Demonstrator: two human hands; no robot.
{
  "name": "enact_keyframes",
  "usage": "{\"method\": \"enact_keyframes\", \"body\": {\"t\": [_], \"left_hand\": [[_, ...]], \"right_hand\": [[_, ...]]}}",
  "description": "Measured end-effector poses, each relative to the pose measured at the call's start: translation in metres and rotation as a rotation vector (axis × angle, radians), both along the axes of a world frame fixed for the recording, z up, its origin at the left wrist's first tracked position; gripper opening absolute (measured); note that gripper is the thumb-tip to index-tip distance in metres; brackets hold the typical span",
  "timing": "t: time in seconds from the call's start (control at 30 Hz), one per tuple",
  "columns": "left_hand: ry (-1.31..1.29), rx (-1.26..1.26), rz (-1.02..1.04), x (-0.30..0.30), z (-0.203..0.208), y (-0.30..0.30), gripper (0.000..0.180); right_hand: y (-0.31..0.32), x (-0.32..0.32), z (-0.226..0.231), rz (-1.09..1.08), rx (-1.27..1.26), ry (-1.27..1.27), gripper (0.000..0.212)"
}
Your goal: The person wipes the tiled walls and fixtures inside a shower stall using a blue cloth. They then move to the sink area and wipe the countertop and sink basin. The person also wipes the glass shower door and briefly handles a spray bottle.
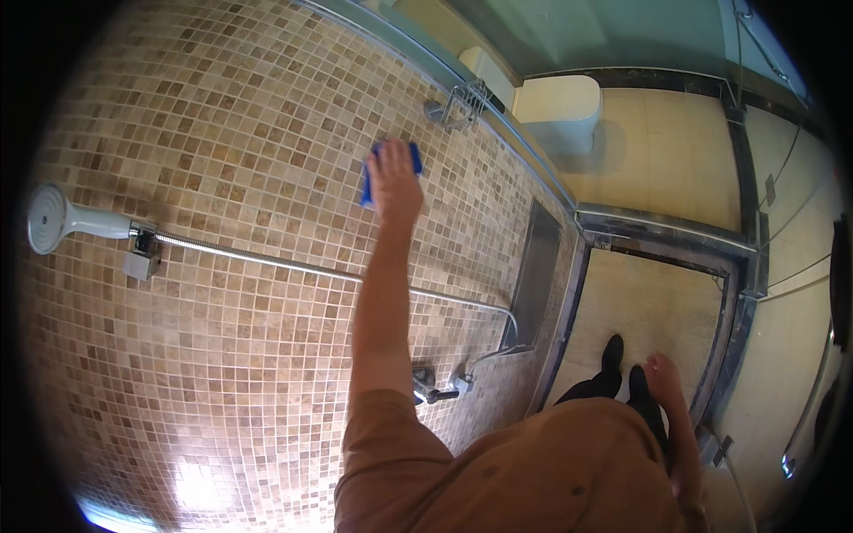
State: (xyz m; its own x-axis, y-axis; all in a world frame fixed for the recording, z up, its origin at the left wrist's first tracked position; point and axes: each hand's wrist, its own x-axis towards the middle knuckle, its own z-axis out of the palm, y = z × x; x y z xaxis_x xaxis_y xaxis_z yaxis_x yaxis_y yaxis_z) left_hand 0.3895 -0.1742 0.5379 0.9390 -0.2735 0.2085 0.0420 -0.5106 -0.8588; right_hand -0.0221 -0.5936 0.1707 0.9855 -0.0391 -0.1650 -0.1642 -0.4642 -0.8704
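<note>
My left hand (396,185) is stretched out to the mosaic-tiled wall (267,151), pressing a blue cloth (415,158) flat against it. Blue edges of the cloth stick out on both sides of the fingers. Just beyond that hand, a wire soap basket (464,105) is fixed to the wall. Down by my right side hangs my right hand (662,377), its fingers loosely curled and nothing visible in them. Below my left forearm, a metal shower hose (267,261) runs along the wall from a white hand shower (75,219) in its bracket.
A mixer tap (431,387) juts from the wall near my left upper arm. Beside the hose is a dark recessed panel (535,275). My feet stand on a pale shower floor (653,298) with a dark raised border. Past a glass partition is a white toilet (560,107).
</note>
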Motion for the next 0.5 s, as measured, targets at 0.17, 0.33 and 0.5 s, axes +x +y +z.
{"method": "enact_keyframes", "body": {"t": [0.17,0.33,0.5], "left_hand": [[0.324,-0.116,-0.147,-0.045,-0.148,0.026,0.074],[0.682,-0.007,-0.021,-0.141,-0.262,0.049,0.069],[0.732,0.008,-0.07,-0.16,-0.284,0.065,0.064]], "right_hand": [[-0.018,-0.028,-0.009,-0.166,-0.013,0.063,0.019],[-0.043,-0.045,-0.004,-0.268,-0.097,0.086,0.019],[-0.047,-0.048,0.007,-0.393,-0.039,0.119,0.02]]}}
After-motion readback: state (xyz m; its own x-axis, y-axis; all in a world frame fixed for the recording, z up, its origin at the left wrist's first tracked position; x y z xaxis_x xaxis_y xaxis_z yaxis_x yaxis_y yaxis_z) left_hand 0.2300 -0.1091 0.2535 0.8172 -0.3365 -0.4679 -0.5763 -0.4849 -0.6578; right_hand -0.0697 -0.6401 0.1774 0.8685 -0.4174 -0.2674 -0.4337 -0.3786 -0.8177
